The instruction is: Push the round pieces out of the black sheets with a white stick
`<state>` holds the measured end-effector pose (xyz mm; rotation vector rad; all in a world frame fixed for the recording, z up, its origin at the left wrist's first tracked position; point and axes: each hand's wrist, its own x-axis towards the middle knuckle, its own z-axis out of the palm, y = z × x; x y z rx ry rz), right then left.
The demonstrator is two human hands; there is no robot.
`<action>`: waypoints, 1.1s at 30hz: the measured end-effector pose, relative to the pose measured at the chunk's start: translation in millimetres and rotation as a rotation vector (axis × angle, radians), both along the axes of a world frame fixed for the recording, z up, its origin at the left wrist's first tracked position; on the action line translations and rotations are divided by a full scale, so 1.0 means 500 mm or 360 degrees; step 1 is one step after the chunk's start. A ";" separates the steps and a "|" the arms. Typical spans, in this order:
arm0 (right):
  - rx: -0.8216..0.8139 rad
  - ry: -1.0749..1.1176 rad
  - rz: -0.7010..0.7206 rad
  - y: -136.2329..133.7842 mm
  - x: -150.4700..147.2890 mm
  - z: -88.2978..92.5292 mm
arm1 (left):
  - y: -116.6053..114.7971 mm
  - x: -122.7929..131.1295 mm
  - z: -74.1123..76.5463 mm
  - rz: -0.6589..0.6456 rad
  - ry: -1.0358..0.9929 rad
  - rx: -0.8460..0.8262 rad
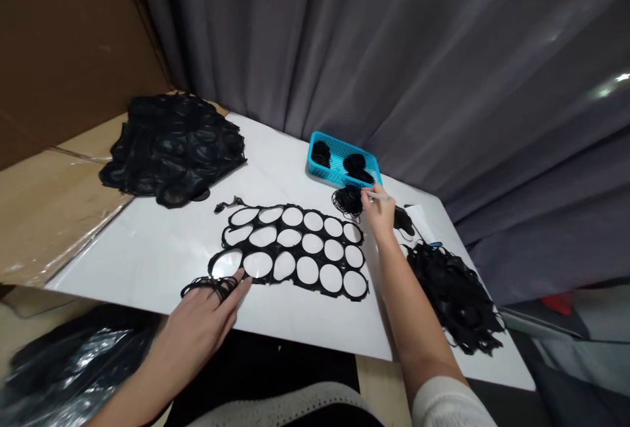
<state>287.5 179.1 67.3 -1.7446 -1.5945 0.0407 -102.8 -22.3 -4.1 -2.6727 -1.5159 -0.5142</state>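
Note:
A black sheet with rows of round holes (301, 252) lies flat on the white tabletop. My left hand (209, 312) is at its near left corner, fingertips touching its lower edge. Several thin black rings (209, 288) are looped about those fingers. My right hand (380, 210) is closed round a slim white pen-like tool (378, 195); the kind of tool is unclear. Just left of these fingers, a loose pile of thin black rings (348, 200) sits in front of the blue basket (315, 170). Whether the tool's tip touches the pile is hard to see.
Black clumps (355, 164) lie inside the basket. A stack of black holed sheets (172, 145) is at the back left, and a heap of black scraps (455, 296) at the right. A white paper-like piece (422, 223) lies behind the heap. Grey curtain (394, 53) hangs along the back.

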 end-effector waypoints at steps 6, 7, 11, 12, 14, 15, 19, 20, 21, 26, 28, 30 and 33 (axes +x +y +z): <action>-0.0062 0.0144 0.0288 -0.039 -0.065 -0.004 | -0.012 0.009 0.002 0.0040 -0.0021 -0.0054; -0.0141 0.0275 0.0400 -0.064 -0.089 -0.004 | -0.013 0.009 0.002 0.0042 -0.0031 -0.0047; -0.0726 0.0742 0.1025 -0.175 -0.209 -0.009 | -0.014 0.011 0.000 0.0035 0.0044 -0.0007; -0.0800 0.0826 0.1127 -0.198 -0.238 -0.012 | -0.014 0.011 0.001 0.0028 0.0065 0.0009; -0.0855 0.0896 0.1294 -0.233 -0.285 -0.020 | -0.015 0.013 0.004 0.0012 0.0085 0.0040; -0.0851 0.0897 0.1343 -0.245 -0.302 -0.024 | -0.015 0.014 0.006 0.0004 0.0089 0.0061; -0.0808 0.0815 0.1383 -0.261 -0.333 -0.043 | -0.016 0.017 0.014 0.0002 0.0064 0.0092; -0.0807 0.0800 0.1379 -0.260 -0.334 -0.046 | -0.016 0.018 0.014 0.0002 0.0051 0.0091; -0.0811 0.0791 0.1379 -0.260 -0.334 -0.048 | -0.017 0.019 0.014 0.0003 0.0035 0.0090; -0.0785 0.0731 0.1390 -0.257 -0.329 -0.050 | -0.019 0.020 0.005 0.0024 -0.0017 0.0078; -0.0748 0.0639 0.1420 -0.262 -0.330 -0.050 | -0.019 0.020 0.003 0.0029 0.0005 0.0086; -0.0672 0.0459 0.1486 -0.273 -0.333 -0.052 | -0.019 0.020 0.003 0.0024 0.0030 0.0108; -0.0482 -0.0013 0.1660 -0.287 -0.339 -0.056 | -0.018 0.021 0.006 0.0001 0.0046 0.0136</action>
